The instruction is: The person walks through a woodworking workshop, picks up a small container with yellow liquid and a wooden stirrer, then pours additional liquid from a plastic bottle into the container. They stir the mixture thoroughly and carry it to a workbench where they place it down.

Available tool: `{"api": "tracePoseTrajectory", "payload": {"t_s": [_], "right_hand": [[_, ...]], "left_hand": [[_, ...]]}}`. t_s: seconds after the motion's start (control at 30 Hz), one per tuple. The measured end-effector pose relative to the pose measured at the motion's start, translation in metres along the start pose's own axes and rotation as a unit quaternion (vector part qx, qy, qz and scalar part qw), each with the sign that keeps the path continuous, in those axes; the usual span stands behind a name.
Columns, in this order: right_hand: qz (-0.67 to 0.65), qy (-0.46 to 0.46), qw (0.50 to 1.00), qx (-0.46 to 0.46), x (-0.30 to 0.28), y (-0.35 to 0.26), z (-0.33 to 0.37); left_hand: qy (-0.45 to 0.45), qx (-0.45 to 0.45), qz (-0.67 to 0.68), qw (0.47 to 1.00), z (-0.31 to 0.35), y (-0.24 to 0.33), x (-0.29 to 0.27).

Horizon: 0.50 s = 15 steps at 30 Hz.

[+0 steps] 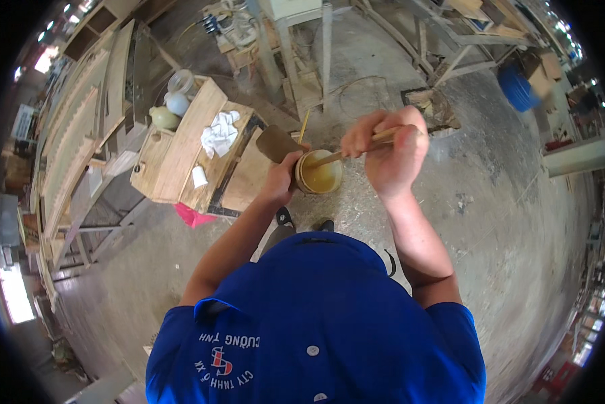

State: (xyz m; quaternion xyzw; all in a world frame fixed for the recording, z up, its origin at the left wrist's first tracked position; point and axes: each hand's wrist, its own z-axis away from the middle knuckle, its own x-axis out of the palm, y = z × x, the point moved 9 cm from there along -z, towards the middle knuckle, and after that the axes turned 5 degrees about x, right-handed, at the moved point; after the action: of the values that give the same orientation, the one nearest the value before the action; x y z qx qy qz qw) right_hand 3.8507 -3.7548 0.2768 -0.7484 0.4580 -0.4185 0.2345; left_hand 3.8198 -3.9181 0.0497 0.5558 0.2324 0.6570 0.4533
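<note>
My left hand (283,180) is closed around the side of a round tub (301,176) with yellowish stuff (321,178) inside. A brown flat piece (275,143) sticks out beside that hand; whether the fingers hold it too, I cannot tell. Higher up and to the right, my right hand (391,149) grips a wooden stick (330,159), which slants down over the rim into the tub. The stick's lower end is in the yellow stuff.
Left of the tub stands a wooden bench (174,165) bearing a white cloth (220,133), a white cup (199,177) and several containers. A pink thing (193,215) lies below it. A rack of wooden panels (80,148) is far left, a blue barrel (518,89) far right.
</note>
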Motion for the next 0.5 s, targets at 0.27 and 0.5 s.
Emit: {"api": "tracePoseTrajectory", "payload": {"t_s": [0.27, 0.5], "right_hand": [[-0.022, -0.034, 0.998, 0.040, 0.007, 0.006, -0.010], [0.010, -0.061, 0.997, 0.047, 0.007, 0.009, 0.002]], "left_hand": [[0.025, -0.046, 0.037, 0.998, 0.000, -0.011, 0.003], [0.036, -0.034, 0.013, 0.999, -0.001, -0.003, -0.010]]}}
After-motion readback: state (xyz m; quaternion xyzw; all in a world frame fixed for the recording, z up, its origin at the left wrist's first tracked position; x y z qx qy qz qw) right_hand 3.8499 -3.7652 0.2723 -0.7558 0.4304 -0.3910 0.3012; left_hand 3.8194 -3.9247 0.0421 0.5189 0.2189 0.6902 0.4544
